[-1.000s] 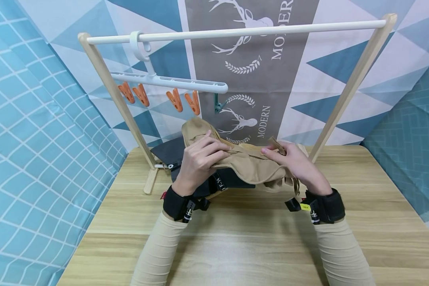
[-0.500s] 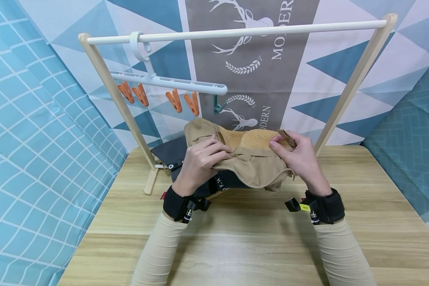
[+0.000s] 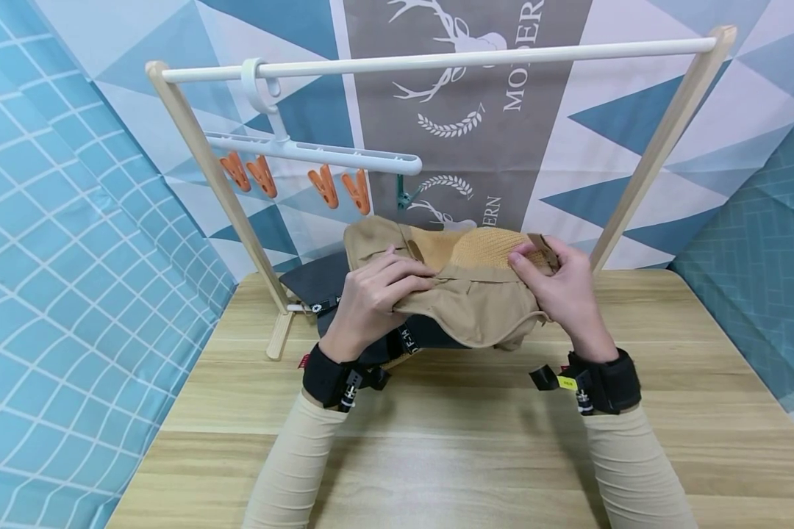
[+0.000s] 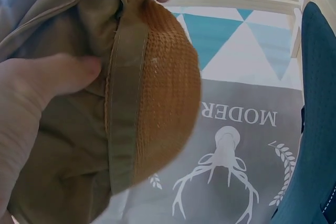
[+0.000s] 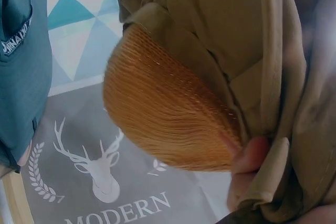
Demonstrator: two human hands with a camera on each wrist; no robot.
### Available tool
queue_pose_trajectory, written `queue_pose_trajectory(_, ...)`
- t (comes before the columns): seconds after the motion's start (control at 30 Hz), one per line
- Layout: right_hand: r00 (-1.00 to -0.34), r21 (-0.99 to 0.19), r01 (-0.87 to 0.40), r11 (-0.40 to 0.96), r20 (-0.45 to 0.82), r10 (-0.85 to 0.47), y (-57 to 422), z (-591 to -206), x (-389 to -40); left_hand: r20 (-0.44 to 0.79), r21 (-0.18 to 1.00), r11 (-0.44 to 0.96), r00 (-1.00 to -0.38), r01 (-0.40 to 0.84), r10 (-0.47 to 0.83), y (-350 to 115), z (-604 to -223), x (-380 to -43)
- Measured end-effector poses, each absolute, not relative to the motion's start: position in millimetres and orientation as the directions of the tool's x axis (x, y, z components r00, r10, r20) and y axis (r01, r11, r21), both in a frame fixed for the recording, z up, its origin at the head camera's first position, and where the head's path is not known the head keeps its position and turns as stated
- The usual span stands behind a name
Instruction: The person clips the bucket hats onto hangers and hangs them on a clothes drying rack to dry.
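Below the white rod of the pale wooden rack [image 3: 476, 58], a soft tan cloth hat with a yellow mesh panel [image 3: 483, 305] is held up between two hands: the left hand [image 3: 378, 292] grips its fabric toward the rack's left post, while the right hand [image 3: 565, 290] pinches its edge near the right post. Beside the rack's left foot lies a dark navy fabric hat [image 3: 316, 281], partly behind the left hand.

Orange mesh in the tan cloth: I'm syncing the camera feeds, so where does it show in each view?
Head: orange mesh, just right of centre.
Left wrist: orange mesh, near centre, right of most tan cloth.
Right wrist: orange mesh, near centre, left of most tan cloth.
Shared landmark: grey backdrop panel with white deer.
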State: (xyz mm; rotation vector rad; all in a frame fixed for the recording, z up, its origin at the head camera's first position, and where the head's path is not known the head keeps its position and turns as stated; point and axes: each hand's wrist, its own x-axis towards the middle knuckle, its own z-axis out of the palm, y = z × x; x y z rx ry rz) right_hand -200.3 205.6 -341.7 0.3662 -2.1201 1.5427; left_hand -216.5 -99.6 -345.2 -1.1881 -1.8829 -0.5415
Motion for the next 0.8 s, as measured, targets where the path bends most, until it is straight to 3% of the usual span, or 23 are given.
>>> queue_pose_trajectory(0.43, -0.646, -0.672, -0.673, 0.309, 0.738, 0.196, 220, -340, -198, 0.784, 0.010, 0.460, -0.292, 0.888, 0.548, -107, -349, -231)
queue_pose_trajectory(0.8, -0.551, -0.540, -0.766, 0.348, 0.831, 0.079, 223, -344, -198, 0.843, 0.288, 0.525, -0.471, 0.801, 0.258, -114, -353, -237)
